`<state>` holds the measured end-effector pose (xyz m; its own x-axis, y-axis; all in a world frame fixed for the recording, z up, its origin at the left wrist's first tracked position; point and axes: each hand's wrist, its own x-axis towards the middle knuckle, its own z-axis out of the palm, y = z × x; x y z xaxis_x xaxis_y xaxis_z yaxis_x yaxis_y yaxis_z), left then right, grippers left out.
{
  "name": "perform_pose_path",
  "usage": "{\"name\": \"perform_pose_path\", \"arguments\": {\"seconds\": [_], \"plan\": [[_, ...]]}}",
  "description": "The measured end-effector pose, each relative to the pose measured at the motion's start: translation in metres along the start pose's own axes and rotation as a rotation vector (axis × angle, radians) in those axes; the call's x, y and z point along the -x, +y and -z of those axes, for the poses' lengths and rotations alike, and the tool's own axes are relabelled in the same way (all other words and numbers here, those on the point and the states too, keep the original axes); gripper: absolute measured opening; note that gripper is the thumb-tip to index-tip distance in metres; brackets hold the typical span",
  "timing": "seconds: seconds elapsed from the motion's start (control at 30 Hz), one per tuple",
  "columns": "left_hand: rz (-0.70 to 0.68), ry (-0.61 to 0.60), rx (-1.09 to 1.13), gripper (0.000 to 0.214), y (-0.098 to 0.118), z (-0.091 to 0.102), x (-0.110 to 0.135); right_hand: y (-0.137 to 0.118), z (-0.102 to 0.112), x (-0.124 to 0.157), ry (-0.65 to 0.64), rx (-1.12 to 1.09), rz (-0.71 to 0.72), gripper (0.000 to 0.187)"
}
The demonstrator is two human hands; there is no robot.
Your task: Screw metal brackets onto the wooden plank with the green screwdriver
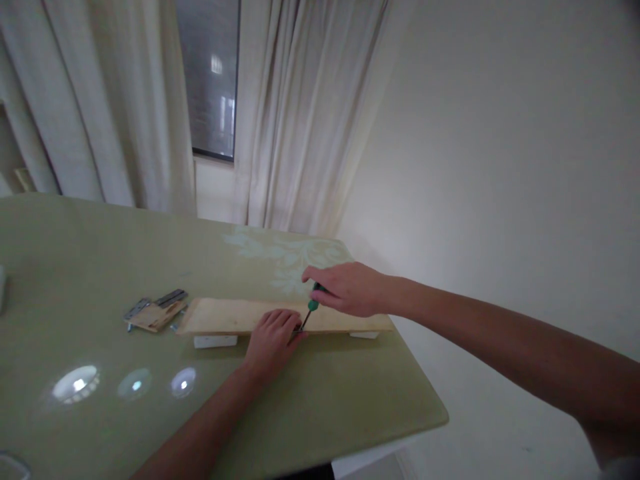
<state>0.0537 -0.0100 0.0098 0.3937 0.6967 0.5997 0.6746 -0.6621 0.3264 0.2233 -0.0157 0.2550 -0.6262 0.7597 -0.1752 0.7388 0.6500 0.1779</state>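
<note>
A pale wooden board (225,315) lies across the green table, raised on small white blocks (215,341). My right hand (347,288) is closed round a green-handled screwdriver (311,309), whose tip points down at the board's near edge. My left hand (273,335) rests on that edge, fingers curled beside the tip, pinching something small there that I cannot make out.
A small wood piece with metal hinges (156,309) lies left of the board. The glossy green table (100,267) ends close on the right (425,393). Curtains and a window stand behind. A glass rim (13,465) shows at the bottom left.
</note>
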Motion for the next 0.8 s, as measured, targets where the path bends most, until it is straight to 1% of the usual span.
{"name": "perform_pose_path", "arguments": {"seconds": [0.07, 0.1, 0.13, 0.17, 0.23, 0.3, 0.33, 0.37, 0.47, 0.5, 0.53, 0.57, 0.6, 0.7, 0.73, 0.77, 0.8], "plan": [[0.003, 0.004, -0.006, 0.013, 0.001, 0.000, 0.000, 0.001, -0.002, -0.003, 0.016, 0.077, -0.187, 0.053], [0.000, 0.006, -0.008, 0.014, 0.001, -0.001, 0.000, 0.002, -0.003, -0.004, 0.021, 0.109, -0.239, 0.054], [-0.005, 0.008, -0.010, 0.014, 0.001, -0.001, -0.001, 0.002, -0.004, -0.005, 0.023, 0.117, -0.247, 0.051], [-0.011, 0.009, -0.013, 0.015, 0.001, -0.002, -0.001, 0.002, -0.004, -0.004, 0.023, 0.100, -0.211, 0.045], [-0.025, 0.003, -0.023, 0.015, 0.002, -0.002, -0.001, -0.001, -0.003, -0.002, 0.027, 0.039, -0.053, 0.034], [-0.035, -0.008, -0.036, 0.014, 0.002, -0.002, -0.002, -0.006, -0.003, 0.001, 0.036, 0.025, 0.086, 0.030], [-0.037, -0.013, -0.040, 0.013, 0.003, -0.002, -0.002, -0.008, -0.004, 0.002, 0.042, 0.050, 0.095, 0.031], [-0.035, -0.016, -0.042, 0.013, 0.004, -0.002, -0.003, -0.009, -0.004, 0.001, 0.049, 0.092, 0.052, 0.035], [-0.005, -0.017, -0.046, 0.015, 0.005, -0.001, -0.003, -0.005, -0.008, -0.004, 0.057, 0.219, -0.207, 0.053], [0.007, -0.016, -0.048, 0.015, 0.006, -0.001, -0.004, -0.002, -0.009, -0.006, 0.054, 0.232, -0.267, 0.054], [0.016, -0.016, -0.049, 0.015, 0.006, -0.001, -0.004, 0.002, -0.010, -0.007, 0.048, 0.219, -0.287, 0.053], [0.021, -0.016, -0.050, 0.015, 0.007, -0.001, -0.004, 0.005, -0.010, -0.007, 0.047, 0.179, -0.262, 0.049], [0.024, -0.016, -0.049, 0.014, 0.007, -0.001, -0.004, 0.007, -0.010, -0.005, 0.049, 0.123, -0.199, 0.044], [0.029, -0.010, -0.045, 0.012, 0.008, -0.002, -0.004, 0.009, -0.008, 0.003, 0.071, -0.019, 0.069, 0.035], [0.030, -0.006, -0.042, 0.011, 0.008, -0.002, -0.005, 0.008, -0.007, 0.005, 0.075, -0.037, 0.122, 0.035], [0.031, -0.002, -0.039, 0.011, 0.008, -0.001, -0.005, 0.007, -0.007, 0.006, 0.074, -0.036, 0.125, 0.036], [0.031, 0.002, -0.036, 0.011, 0.008, -0.001, -0.005, 0.006, -0.007, 0.005, 0.068, -0.017, 0.075, 0.038]]}}
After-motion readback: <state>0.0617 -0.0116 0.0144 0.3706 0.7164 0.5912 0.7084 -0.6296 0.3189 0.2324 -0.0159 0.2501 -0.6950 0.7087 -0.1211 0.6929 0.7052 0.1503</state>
